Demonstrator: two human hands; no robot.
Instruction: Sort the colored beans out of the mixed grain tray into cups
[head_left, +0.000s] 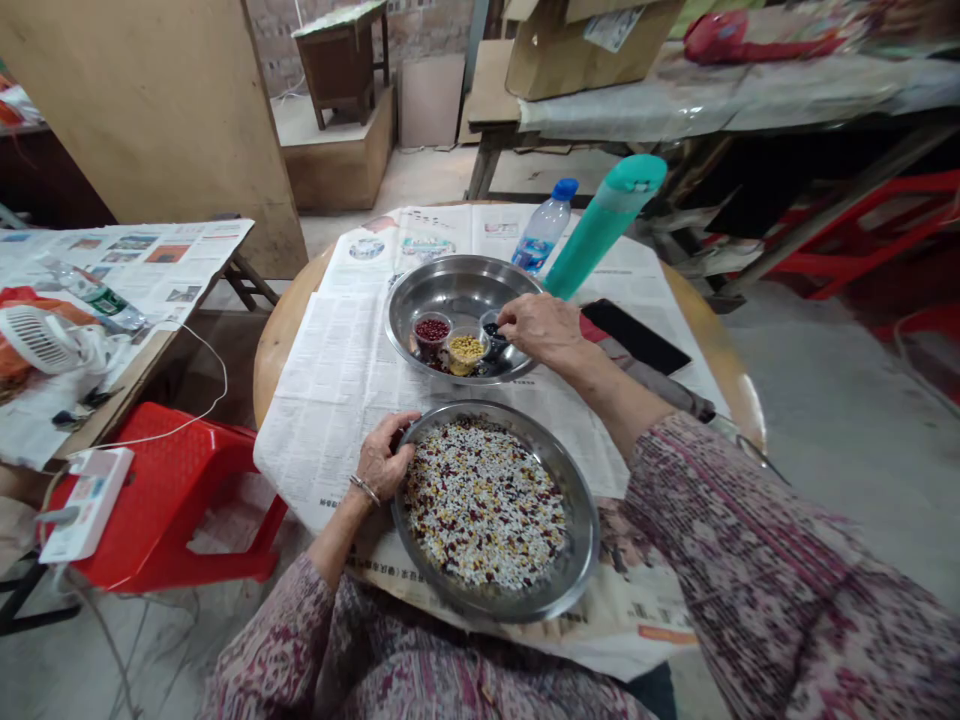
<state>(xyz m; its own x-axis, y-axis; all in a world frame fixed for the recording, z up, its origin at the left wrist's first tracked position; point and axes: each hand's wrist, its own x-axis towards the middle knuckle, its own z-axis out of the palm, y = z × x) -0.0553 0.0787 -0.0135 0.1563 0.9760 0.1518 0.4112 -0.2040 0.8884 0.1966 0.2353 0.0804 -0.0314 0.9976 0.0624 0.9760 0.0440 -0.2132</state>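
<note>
A wide steel basin (581,570) of mixed white, dark red, yellow and black grains (484,505) lies nearest me. My left hand (386,458) grips its left rim. Beyond it, a second steel basin (450,280) holds small clear cups. One is a cup of dark red beans (432,330), one a cup of yellow beans (466,348). A cup of black beans (493,328) is partly covered by my right hand (541,325). The right fingers are pinched together over that cup's edge; what they hold, if anything, is hidden.
Newspaper (330,360) covers the round table (274,350). At the back stand a water bottle (545,228) and a teal bottle (607,225); a black phone (636,335) lies to the right. A red stool (187,500) bearing a power strip (88,505) stands left.
</note>
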